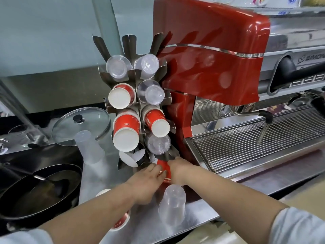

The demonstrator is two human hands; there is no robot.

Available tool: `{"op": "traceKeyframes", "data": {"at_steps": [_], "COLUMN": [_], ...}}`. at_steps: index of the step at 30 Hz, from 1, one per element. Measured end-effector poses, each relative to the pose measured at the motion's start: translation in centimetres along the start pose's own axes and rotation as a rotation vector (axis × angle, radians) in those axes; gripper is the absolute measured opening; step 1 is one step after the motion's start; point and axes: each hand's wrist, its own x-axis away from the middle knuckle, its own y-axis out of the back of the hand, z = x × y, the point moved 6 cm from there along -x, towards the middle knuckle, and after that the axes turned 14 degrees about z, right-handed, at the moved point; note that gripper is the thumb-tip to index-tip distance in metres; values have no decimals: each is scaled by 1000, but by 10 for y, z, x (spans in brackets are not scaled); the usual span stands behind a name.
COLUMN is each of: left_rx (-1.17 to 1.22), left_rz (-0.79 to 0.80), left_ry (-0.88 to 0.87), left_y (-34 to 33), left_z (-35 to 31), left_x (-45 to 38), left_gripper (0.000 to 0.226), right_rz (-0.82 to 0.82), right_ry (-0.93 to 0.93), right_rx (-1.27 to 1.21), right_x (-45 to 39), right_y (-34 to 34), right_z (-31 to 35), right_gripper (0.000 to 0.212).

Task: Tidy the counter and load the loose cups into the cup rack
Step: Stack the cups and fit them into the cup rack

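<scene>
A steel cup rack (135, 74) stands on the counter, its slots holding clear plastic cups (118, 67) and red paper cups (125, 131). At its bottom right slot, my left hand (146, 180) and my right hand (176, 169) both grip a stack of red paper cups (164, 170), which points into that slot. The bottom left slot holds white lids (131, 158). An upside-down stack of clear cups (173, 206) stands just below my hands. Frosted cups (91, 155) stand at the left, and a red paper cup (122, 222) lies under my left forearm.
A red espresso machine (211, 59) with a wire drip tray (255, 143) fills the right side, close against the rack. On the left are a glass pot lid (80, 125) and a black frying pan (38, 189). The steel counter edge (211, 213) runs along the front.
</scene>
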Motion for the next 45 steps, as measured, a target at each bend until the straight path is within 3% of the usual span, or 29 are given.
{"op": "traceKeyframes", "data": {"at_steps": [5,12,19,24,29,32,35,37,45], "left_rx": [31,-3,-12,312,780,946,1058,1112,1200], "left_rz": [-60,-119,-240,-224,-286,-312,-333,-344,-359], "left_ry": [-19,-29,-71,-1,81,106,126,115,162], "left_y": [6,-3,8,8,6,-3,-11,-16,-34], "left_z": [3,6,0,4,6,3,3,3,-2], "left_x": [-8,-14,-8,1,12,12,13,15,29], "left_gripper": [72,89,70,71,74,68,66,67,63], "right_rz": [13,29,-70,-253,-401,-393,-358,-317,-249], "right_ry": [-24,105,64,121,232,256,257,274,387], "right_rx": [-84,-231,-577,-706,-590,-524,-462,-427,-383], "right_x": [1,4,34,71,93,90,82,80,87], "right_y": [-9,-38,-47,-36,-10,-4,-3,-3,-5], "right_z": [-6,6,-10,-16,-13,-8,-3,2,23], "right_gripper": [68,48,43,67,80,80,53,47,63]}}
